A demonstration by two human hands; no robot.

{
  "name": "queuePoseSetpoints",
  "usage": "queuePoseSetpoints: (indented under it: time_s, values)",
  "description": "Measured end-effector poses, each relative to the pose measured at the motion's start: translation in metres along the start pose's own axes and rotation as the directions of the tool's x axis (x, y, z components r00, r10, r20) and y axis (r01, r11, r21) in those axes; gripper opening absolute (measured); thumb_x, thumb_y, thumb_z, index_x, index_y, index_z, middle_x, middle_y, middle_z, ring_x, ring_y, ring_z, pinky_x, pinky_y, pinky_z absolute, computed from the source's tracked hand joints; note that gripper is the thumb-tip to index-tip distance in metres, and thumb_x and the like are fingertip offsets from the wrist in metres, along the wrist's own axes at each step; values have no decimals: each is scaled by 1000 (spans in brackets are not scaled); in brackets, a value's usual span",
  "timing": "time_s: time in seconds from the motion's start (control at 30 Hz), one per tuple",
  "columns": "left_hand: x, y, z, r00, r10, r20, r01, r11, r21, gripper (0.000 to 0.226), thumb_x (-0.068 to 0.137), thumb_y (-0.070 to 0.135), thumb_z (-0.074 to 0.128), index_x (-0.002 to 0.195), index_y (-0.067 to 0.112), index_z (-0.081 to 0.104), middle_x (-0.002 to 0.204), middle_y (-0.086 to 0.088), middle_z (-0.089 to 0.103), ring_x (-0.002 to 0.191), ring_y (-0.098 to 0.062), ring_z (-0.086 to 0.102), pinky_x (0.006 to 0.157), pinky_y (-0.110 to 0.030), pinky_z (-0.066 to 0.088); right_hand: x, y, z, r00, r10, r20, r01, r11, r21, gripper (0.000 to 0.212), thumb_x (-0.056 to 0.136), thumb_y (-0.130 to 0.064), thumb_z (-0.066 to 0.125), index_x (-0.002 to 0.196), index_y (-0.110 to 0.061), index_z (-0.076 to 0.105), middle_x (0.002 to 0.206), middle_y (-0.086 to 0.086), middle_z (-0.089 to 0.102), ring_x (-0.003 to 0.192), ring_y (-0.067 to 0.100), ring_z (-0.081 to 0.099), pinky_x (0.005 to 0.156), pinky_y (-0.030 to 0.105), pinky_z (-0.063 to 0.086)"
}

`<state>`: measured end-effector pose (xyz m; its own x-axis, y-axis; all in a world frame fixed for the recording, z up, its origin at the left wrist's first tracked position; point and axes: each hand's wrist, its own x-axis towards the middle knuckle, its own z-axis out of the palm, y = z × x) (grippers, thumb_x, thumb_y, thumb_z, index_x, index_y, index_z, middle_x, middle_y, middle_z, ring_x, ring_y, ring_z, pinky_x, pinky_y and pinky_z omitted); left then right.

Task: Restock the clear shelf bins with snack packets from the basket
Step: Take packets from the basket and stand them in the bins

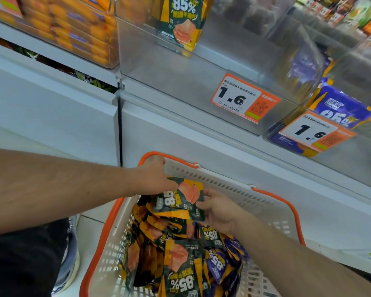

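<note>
Both hands' fingers (209, 195) pinch dark-green packets (180, 200).

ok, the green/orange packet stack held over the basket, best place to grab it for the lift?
By its two short ends, as both hands do now: left hand at the far-left edge, right hand at the near-right edge. The packet stack lies flat and thin above the basket, so an edge pinch suits.
</note>
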<state>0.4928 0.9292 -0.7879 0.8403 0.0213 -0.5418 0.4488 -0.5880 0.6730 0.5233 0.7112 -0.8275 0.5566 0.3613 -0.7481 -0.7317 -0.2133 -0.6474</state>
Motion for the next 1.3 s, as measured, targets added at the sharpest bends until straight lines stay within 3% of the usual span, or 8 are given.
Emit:
queuePoseSetpoints:
  time_s: [0.23, 0.37, 0.57, 0.7, 0.8, 0.93, 1.17, 1.3]
  values:
    - [-2, -10, -6, 994, -50, -93, 9, 919, -394, 40, 80, 3, 73, 111, 20, 53, 104, -5, 67, 89, -21, 68, 79, -40, 60, -16, -8, 12, 994, -82, 78, 87, 994, -69, 36, 88, 12, 54, 118, -7, 60, 114, 17, 69, 99, 31, 68, 83, 42, 57]
    - [-5, 1, -22, 957, 209, -202, -228, 971, -75, 32, 87, 15, 69, 105, 34, 51, 106, 9, 66, 88, -11, 66, 75, -30, 58, -28, -39, 12, 921, -355, -159, 168, 732, -660, 45, 75, -13, 79, 115, -21, 60, 113, -5, 63, 94, 7, 59, 72, 22, 45]
    - [-24, 34, -42, 819, 556, -141, -544, 831, 115, 36, 88, 16, 70, 106, 39, 48, 100, 14, 68, 82, -8, 67, 73, -22, 54, -48, -79, 44, 899, -434, 52, 354, 655, -668, 12, 84, -20, 75, 95, -21, 70, 85, -8, 75, 81, 7, 70, 79, 28, 54]
    - [-33, 53, -66, 622, 677, -393, -695, 709, 121, 26, 87, 30, 68, 109, 33, 55, 93, 16, 68, 83, -3, 62, 75, -20, 49, -76, -111, 62, 846, -525, 91, 458, 628, -629, 23, 91, -6, 66, 70, -17, 63, 48, -13, 57, 40, 0, 47, 48, 18, 38]
    - [-35, 65, -94, 257, 716, -649, -766, 560, 315, 40, 94, 35, 43, 119, 8, 58, 107, 3, 53, 94, -7, 50, 84, -14, 39, -99, -140, 70, 834, -544, 97, 510, 690, -513, 15, 92, -2, 63, 85, -14, 67, 50, -11, 53, 39, 4, 35, 42, 19, 26]
    - [-22, 65, -136, -40, 730, -682, -638, 507, 580, 36, 89, 14, 43, 119, 0, 54, 121, -19, 52, 115, -30, 50, 97, -48, 41, -127, -186, 81, 793, -601, 99, 596, 732, -328, 22, 92, -1, 58, 73, -11, 65, 50, -2, 53, 36, 8, 29, 38, 16, 19]
    - [2, 62, -131, 167, 820, -547, -215, 572, 792, 75, 63, 22, 48, 135, 4, 48, 150, -11, 36, 143, -32, 26, 115, -51, 14, -122, -257, 90, 834, -546, -85, 531, 834, -150, 8, 94, -13, 58, 86, -13, 55, 68, 0, 50, 37, 4, 33, 34, 13, 24]
    - [13, 66, -130, 165, 826, -539, -107, 558, 823, 75, 58, 24, 47, 130, 3, 49, 148, -16, 39, 141, -35, 29, 116, -55, 14, -99, -287, 94, 854, -465, -232, 482, 876, 19, 18, 95, -15, 59, 78, -17, 53, 63, -4, 47, 34, 3, 34, 34, 11, 27]
